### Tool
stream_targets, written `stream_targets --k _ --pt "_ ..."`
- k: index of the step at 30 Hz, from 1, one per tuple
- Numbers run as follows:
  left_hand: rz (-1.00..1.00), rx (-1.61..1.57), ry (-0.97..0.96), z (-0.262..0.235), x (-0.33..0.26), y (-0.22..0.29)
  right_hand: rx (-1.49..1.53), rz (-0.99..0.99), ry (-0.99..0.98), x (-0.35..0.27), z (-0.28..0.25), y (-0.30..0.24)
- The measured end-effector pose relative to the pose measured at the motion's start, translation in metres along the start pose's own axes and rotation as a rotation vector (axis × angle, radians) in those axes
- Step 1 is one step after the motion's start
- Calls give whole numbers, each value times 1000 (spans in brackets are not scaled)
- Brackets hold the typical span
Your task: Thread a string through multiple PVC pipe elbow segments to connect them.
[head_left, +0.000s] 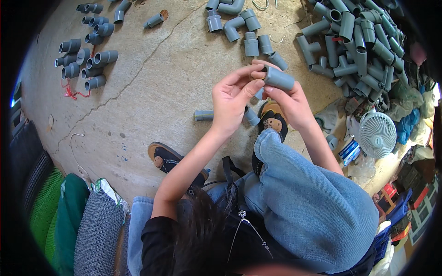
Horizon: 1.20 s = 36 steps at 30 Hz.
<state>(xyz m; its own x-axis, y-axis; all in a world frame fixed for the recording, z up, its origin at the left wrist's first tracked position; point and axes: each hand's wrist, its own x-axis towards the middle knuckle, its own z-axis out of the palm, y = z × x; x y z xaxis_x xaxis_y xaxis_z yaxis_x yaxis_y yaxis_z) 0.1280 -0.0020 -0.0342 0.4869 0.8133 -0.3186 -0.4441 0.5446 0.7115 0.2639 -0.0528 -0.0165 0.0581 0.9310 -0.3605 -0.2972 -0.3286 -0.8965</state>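
Pipe fitting above cracked concrete

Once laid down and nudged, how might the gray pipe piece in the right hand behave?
The gray pipe piece would probably roll, since its outside looks round. It is likely stiff: no dent shows where the right hand grips it. It may be light, as its open end suggests a hollow tube.

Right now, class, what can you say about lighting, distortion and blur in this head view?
Head view: fisheye black rounds off the corners; light burns near-white at the far right edge; a pale sheen lies on the grey cylindrical plastic fitting in the right hand, fairly sharp; a pinkish shape at the bottom edge is too blurred to identify.
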Motion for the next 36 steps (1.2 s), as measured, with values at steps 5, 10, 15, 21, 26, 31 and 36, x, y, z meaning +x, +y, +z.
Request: stream_targets --k 5,10,15,21,26,31,36 --pt "110 139 -76 -4 5 7 228 105 50 -1 3 -3" --pt "211 227 -33 -5 7 9 322 176 -4 -6 1 2" --pt "760 854 -120 -27 19 12 659 296 -78 -7 10 -4" --pt "627 431 115 -35 31 46 487 225 -91 -5 1 18" --pt "716 483 95 -14 21 103 -201 38 -61 -2 -5 31" --pt "620 393 -125 12 10 106 -65 -183 15 0 18 -12" --pt "248 116 -203 34 15 83 9 -224 -84 -3 22 -42"
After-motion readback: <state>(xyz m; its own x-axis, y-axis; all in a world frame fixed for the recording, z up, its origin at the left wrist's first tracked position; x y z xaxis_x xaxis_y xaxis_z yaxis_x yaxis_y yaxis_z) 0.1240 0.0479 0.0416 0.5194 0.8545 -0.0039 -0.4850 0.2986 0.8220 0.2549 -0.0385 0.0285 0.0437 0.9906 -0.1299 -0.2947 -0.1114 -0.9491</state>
